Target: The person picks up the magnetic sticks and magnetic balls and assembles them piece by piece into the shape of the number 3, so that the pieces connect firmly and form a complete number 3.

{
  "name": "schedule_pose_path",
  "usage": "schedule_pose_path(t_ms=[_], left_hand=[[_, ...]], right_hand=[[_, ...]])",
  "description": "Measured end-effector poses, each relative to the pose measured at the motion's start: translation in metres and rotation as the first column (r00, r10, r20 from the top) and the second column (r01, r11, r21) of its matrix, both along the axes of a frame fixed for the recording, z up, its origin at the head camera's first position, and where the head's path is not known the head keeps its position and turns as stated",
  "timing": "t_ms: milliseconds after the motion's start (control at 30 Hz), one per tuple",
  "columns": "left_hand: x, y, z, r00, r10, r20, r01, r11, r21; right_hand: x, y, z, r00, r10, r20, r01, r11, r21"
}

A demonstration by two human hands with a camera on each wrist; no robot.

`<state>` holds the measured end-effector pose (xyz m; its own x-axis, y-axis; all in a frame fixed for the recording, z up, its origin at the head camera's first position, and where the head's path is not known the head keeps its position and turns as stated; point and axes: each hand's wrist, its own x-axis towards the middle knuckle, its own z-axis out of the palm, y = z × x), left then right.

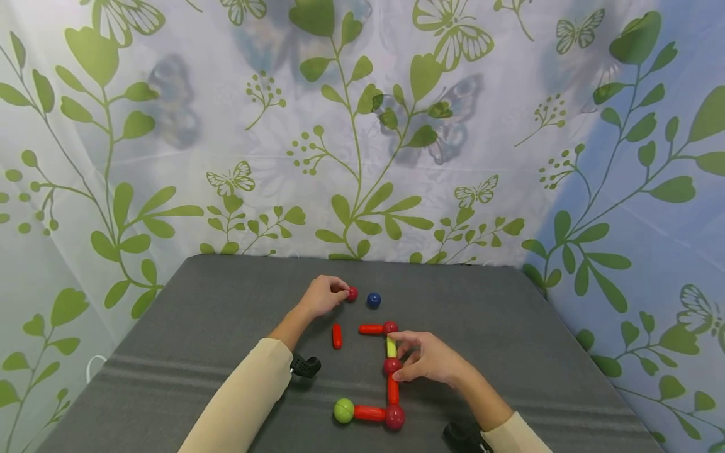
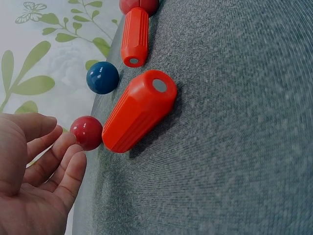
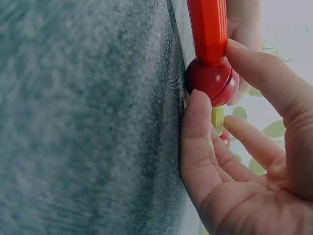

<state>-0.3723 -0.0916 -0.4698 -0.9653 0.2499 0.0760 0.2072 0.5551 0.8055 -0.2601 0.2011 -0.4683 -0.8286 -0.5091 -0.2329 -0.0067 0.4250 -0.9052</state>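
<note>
My left hand point(image 1: 324, 296) reaches to the far part of the table, its fingertips at the near-left side of a loose red ball point(image 1: 352, 294). In the left wrist view, the thumb and fingers are bent loosely beside that red ball point(image 2: 86, 133), not wrapped round it. My right hand point(image 1: 427, 357) holds a chain of toy building rods and balls near its middle red ball point(image 1: 392, 366). In the right wrist view, the thumb meets the red rod point(image 3: 209, 34) and a finger lies against the red ball point(image 3: 208, 78). The yellow-green rod point(image 1: 391, 347) is partly covered by fingers.
A blue ball point(image 1: 374, 300) sits right of the loose red one. One loose red rod point(image 1: 337, 336) lies near the left forearm. The chain's ends are a green ball point(image 1: 343, 411) in front and a red rod point(image 1: 370, 329) behind. A patterned curtain point(image 1: 362, 157) stands behind the grey table point(image 1: 226, 314).
</note>
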Motion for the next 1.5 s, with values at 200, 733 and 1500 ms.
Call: schedule_pose_path(t_ms=[200,733,1500], left_hand=[[-0.002,0.000,-0.001,1.000,0.012,-0.004,-0.012,1.000,-0.012],[-0.012,0.003,-0.005,0.998,0.057,-0.041,-0.058,0.998,-0.037],[-0.013,0.010,-0.009,0.999,-0.031,0.011,0.032,0.995,-0.091]], right_hand=[[-0.002,0.000,0.001,1.000,0.001,0.011,-0.001,1.000,0.004],[-0.005,0.002,-0.004,1.000,0.010,-0.003,-0.010,1.000,0.006],[-0.002,0.003,0.001,1.000,0.007,0.026,-0.006,1.000,-0.003]])
